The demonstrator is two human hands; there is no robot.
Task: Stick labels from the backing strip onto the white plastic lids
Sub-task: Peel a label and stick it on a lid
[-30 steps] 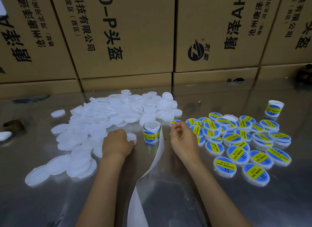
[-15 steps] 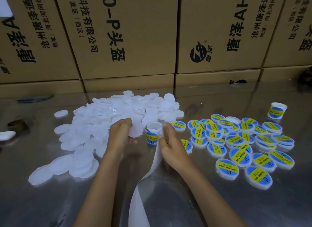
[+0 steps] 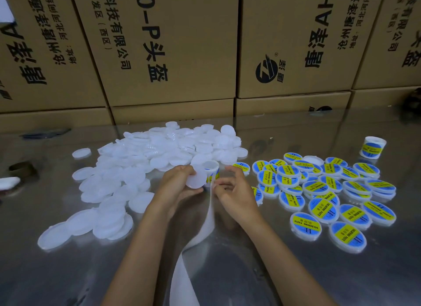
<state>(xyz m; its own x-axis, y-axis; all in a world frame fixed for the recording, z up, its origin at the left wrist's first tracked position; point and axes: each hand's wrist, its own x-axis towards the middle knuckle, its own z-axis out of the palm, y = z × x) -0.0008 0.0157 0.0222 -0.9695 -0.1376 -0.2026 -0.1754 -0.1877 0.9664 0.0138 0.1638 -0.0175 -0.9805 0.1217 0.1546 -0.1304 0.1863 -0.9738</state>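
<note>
Your left hand grasps one blank lid by its edge, thumb below and fingers above, raised off the table and tilted toward you. Your right hand has its fingers curled at the top of the backing strip, just beside the label roll; it appears to be pinching a label or the strip edge, but the fingertips hide which.

Step in hand, as judged: peeling a label and bringing it to the held lid. To do it well, keep the lid steady and its flat face turned up toward the label; lift the label by one edge only, so the sticky side touches little skin; centre it over the lid before any contact, then press from the middle outward. Let the spent strip trail toward you, as it lies now, so it does not fold back under the roll.

Stock: the pile of blank lids lies on your left, loose and overlapping. The labelled lids, blue and yellow, lie on your right, also overlapping. A second label roll stands beyond them, well apart from your hands. No bin or tray is in view; both groups rest directly on the table. Cardboard boxes line the far edge.
</note>
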